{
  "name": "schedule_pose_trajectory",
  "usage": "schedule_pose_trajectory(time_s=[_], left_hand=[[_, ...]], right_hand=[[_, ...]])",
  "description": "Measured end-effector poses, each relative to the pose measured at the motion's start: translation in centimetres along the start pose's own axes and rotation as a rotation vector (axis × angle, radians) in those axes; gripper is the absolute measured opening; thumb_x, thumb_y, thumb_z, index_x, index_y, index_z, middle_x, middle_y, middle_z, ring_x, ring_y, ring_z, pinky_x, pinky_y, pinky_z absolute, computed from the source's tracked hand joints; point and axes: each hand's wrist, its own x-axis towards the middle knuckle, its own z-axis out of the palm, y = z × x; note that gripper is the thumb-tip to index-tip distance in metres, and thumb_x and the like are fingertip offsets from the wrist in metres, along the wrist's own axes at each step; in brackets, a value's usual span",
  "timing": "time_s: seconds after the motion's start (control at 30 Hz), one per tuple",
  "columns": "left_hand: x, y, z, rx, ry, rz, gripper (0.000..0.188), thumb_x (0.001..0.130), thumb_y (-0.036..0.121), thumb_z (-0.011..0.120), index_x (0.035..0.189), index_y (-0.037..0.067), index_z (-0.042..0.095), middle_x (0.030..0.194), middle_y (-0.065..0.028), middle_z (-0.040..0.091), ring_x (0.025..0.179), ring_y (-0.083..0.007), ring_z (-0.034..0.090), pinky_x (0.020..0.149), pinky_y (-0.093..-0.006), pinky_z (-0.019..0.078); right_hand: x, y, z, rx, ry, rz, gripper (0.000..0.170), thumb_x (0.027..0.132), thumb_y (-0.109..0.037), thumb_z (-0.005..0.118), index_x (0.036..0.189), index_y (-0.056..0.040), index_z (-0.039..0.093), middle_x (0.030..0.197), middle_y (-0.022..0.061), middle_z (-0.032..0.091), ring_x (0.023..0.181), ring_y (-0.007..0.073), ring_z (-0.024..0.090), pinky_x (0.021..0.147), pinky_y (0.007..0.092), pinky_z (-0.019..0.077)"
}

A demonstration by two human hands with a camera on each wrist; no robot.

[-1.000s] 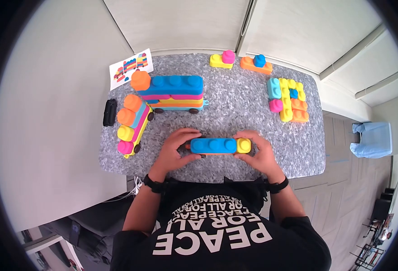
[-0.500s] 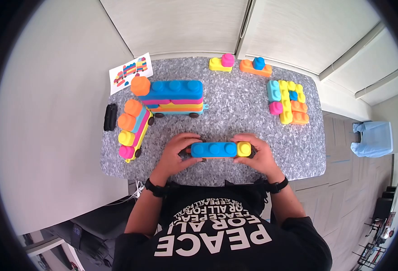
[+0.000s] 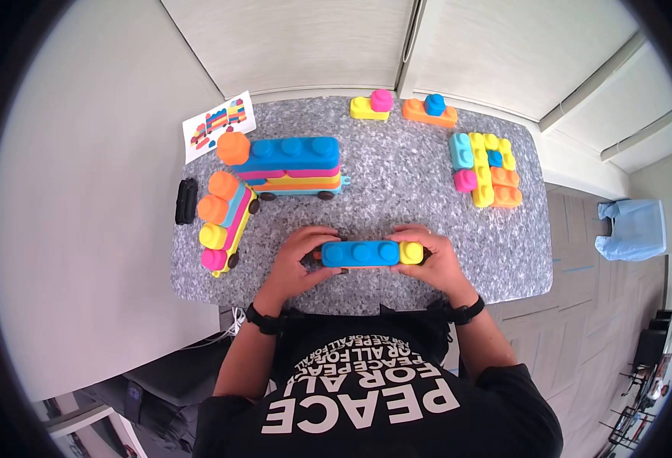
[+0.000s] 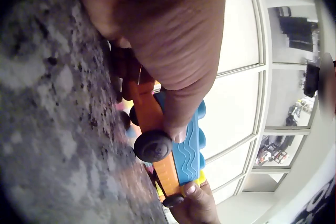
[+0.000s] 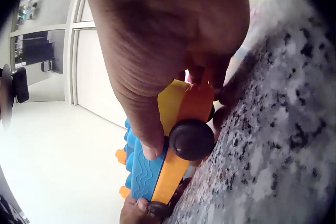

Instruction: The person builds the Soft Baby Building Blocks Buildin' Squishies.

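Note:
A wheeled toy wagon lies lengthwise near the table's front edge, between both hands. It has an orange base (image 4: 167, 174) with dark wheels, a long blue block (image 3: 360, 253) on top and a yellow block (image 3: 410, 253) at its right end. My left hand (image 3: 296, 259) grips the left end, thumb on the near side and fingers round the far side. At the other end, my right hand (image 3: 440, 263) holds the yellow block's end the same way. In the right wrist view its thumb presses the side of the blue block, above a dark wheel (image 5: 191, 140).
Behind stands a tall stacked wagon (image 3: 294, 164), with a second wagon (image 3: 227, 221) angled at left. Loose blocks (image 3: 482, 172) lie grouped at right. At the back are a yellow-pink pair (image 3: 370, 108) and an orange-blue pair (image 3: 429, 113). A picture sheet (image 3: 217, 126) and black case (image 3: 187, 201) lie left.

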Motion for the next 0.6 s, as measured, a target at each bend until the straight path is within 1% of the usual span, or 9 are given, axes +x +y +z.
schedule_pose_trajectory(time_s=[0.03,0.17,0.27,0.33,0.37,0.4,0.47,0.53,0.6], left_hand=[[0.1,0.1,0.0,-0.006,0.005,0.003,0.057,0.081,0.020,0.100,0.134,0.009,0.081,0.146,-0.0099,0.076,0.132,-0.0324,0.073,0.103,-0.0435,0.0607],[0.1,0.1,-0.1,0.013,-0.005,0.001,0.057,0.081,0.020,0.100,0.134,0.009,0.081,0.146,-0.0095,0.076,0.133,-0.0329,0.072,0.107,-0.0449,0.0599],[0.1,0.2,0.0,0.009,-0.008,-0.008,0.057,0.082,0.021,0.100,0.134,0.010,0.081,0.147,-0.0080,0.076,0.135,-0.0325,0.070,0.108,-0.0446,0.0597],[0.1,0.1,-0.1,0.031,-0.007,0.011,0.057,0.082,0.021,0.100,0.134,0.010,0.081,0.146,-0.0078,0.076,0.134,-0.0322,0.070,0.107,-0.0441,0.0600],[0.1,0.2,-0.1,0.016,-0.007,-0.007,0.057,0.082,0.021,0.101,0.134,0.010,0.081,0.146,-0.0078,0.076,0.134,-0.0322,0.070,0.107,-0.0441,0.0601],[0.0,0.3,0.0,0.001,-0.007,-0.027,0.057,0.081,0.021,0.101,0.134,0.010,0.081,0.146,-0.0078,0.076,0.134,-0.0322,0.070,0.107,-0.0441,0.0601],[0.0,0.4,0.0,-0.007,-0.004,-0.041,0.057,0.081,0.021,0.101,0.134,0.011,0.082,0.145,-0.0078,0.076,0.134,-0.0322,0.070,0.107,-0.0440,0.0603],[0.0,0.2,0.0,0.006,-0.001,-0.026,0.057,0.081,0.021,0.101,0.134,0.011,0.082,0.145,-0.0078,0.076,0.133,-0.0323,0.070,0.106,-0.0440,0.0605],[0.0,0.3,0.0,-0.009,0.000,-0.029,0.057,0.081,0.021,0.101,0.134,0.011,0.082,0.145,-0.0079,0.076,0.133,-0.0323,0.070,0.106,-0.0440,0.0607]], right_hand=[[0.0,-0.2,0.1,0.000,0.005,0.001,0.059,0.078,-0.008,0.104,0.134,-0.0087,0.084,0.136,0.0145,0.082,0.136,0.0331,0.074,0.117,0.0460,0.0570],[0.1,-0.3,0.0,-0.003,-0.009,-0.017,0.062,0.077,-0.008,0.105,0.136,-0.0082,0.082,0.137,0.0144,0.081,0.134,0.0331,0.075,0.117,0.0456,0.0566],[0.1,-1.2,-0.5,-0.007,-0.009,-0.062,0.060,0.083,-0.013,0.103,0.139,-0.0086,0.081,0.137,0.0133,0.081,0.132,0.0322,0.075,0.117,0.0449,0.0563],[0.2,-1.7,-2.3,-0.079,0.089,-0.098,0.057,0.087,-0.018,0.101,0.140,-0.0089,0.080,0.136,0.0123,0.081,0.129,0.0308,0.076,0.112,0.0437,0.0575],[0.3,-1.8,-3.5,-0.114,0.137,-0.116,0.056,0.090,-0.021,0.100,0.140,-0.0091,0.080,0.136,0.0117,0.081,0.127,0.0302,0.076,0.110,0.0431,0.0581],[0.4,-1.8,-4.6,-0.259,0.262,-0.080,0.048,0.095,-0.028,0.096,0.135,-0.0074,0.080,0.132,0.0116,0.081,0.120,0.0289,0.077,0.102,0.0408,0.0587],[0.9,-1.7,-7.6,-0.459,0.477,0.107,0.042,0.095,-0.026,0.096,0.129,-0.0060,0.080,0.127,0.0124,0.081,0.113,0.0290,0.076,0.095,0.0389,0.0580],[1.7,-2.0,-10.2,-0.600,0.611,0.227,0.036,0.096,-0.020,0.094,0.126,-0.0057,0.080,0.126,0.0152,0.080,0.112,0.0339,0.076,0.096,0.0428,0.0592],[2.1,-0.2,-13.7,-0.776,0.669,0.188,0.034,0.096,-0.012,0.089,0.128,-0.0055,0.080,0.130,0.0177,0.079,0.117,0.0383,0.076,0.101,0.0470,0.0597]])
